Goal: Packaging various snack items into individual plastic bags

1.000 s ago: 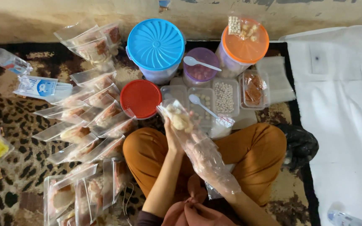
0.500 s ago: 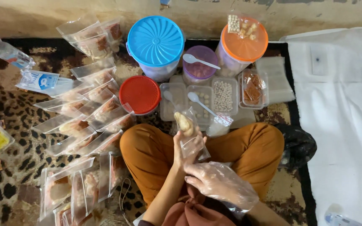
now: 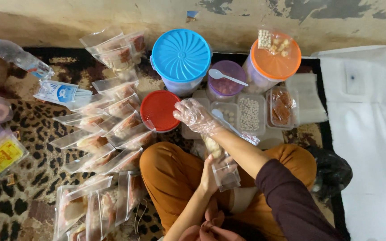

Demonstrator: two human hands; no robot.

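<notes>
Beside red lid (image 3: 159, 110), clear filled packets (image 3: 112, 129).

A: Identify the supporting surface.

B: A leopard-print floor mat (image 3: 32, 134), laid against a stained wall.

A: List the items resting directly on it.

B: Rows of clear filled plastic pouches (image 3: 108, 134), a clear plastic water bottle with a blue cap (image 3: 16, 56), a round tub with a blue ribbed lid (image 3: 181, 56), a round red-lidded container (image 3: 158, 110), an orange-lidded jar (image 3: 275, 62), and a white cloth (image 3: 367, 134) along the right edge.
</notes>
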